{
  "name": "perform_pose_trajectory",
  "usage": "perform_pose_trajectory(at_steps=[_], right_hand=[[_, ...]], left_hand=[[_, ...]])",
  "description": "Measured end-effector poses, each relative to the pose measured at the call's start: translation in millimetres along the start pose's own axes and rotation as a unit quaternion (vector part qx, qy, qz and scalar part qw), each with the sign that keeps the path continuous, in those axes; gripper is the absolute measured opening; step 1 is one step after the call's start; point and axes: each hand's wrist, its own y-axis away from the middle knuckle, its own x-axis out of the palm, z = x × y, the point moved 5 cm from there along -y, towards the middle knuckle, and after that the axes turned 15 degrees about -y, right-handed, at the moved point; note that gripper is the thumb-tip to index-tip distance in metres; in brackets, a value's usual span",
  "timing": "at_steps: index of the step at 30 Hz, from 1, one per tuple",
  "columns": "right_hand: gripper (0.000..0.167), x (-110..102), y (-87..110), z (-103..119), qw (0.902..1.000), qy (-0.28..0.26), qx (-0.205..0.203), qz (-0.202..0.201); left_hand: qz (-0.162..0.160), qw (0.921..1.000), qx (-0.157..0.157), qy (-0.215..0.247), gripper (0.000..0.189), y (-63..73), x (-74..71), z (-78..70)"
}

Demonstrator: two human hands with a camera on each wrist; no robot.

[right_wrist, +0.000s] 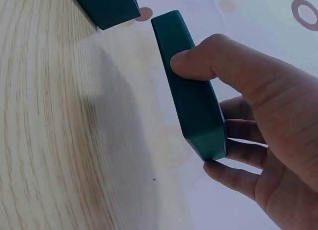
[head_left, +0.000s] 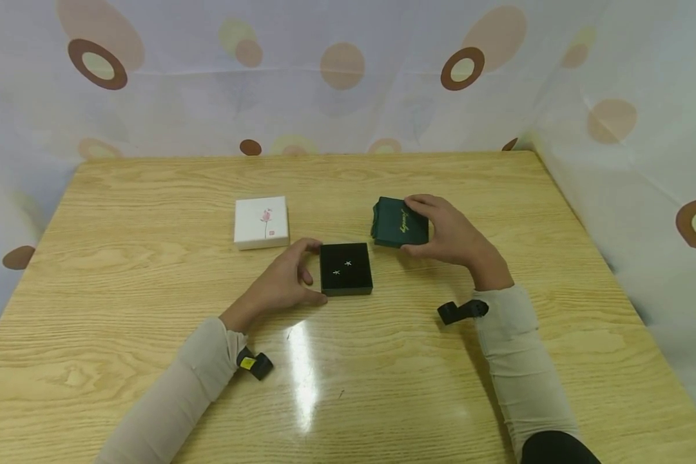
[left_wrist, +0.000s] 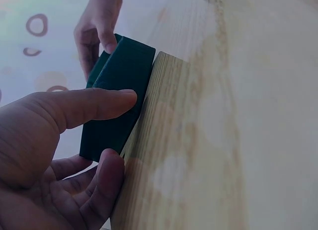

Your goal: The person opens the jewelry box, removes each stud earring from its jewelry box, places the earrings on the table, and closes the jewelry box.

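Observation:
A dark green jewelry box base [head_left: 346,290] lies on the table, with a black insert bearing two small star-shaped earrings [head_left: 348,263]. My left hand [head_left: 284,277] holds the base at its left end, thumb on the near side [left_wrist: 112,103] and index finger at the far corner. To the right, my right hand [head_left: 452,233] grips the green box lid [head_left: 390,222] between thumb and fingers. Gold lettering marks the lid's top, and a ribbon bow sits on its left edge. In the right wrist view the lid [right_wrist: 191,98] appears slightly off the table.
A white square box [head_left: 261,222] with a pink flower print stands behind the left hand. The wooden table [head_left: 180,193] meets a patterned curtain [head_left: 301,103] at the back and right. Each wrist wears a small black camera mount [head_left: 452,314].

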Motion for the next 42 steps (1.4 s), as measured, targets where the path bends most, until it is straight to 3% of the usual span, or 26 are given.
perform_pose_trajectory(at_steps=[21,42], right_hand=[[0.082,1.0,-2.4,-19.2,0.9995,-0.027,0.017,0.006],[0.08,6.0,-6.3,-37.3,0.9986,-0.053,0.006,-0.001]], left_hand=[[-0.004,1.0,-0.002,0.001,0.095,-0.6,0.8,1.0],[-0.005,0.9999,0.005,0.011,0.094,0.1,-0.1,0.2]])
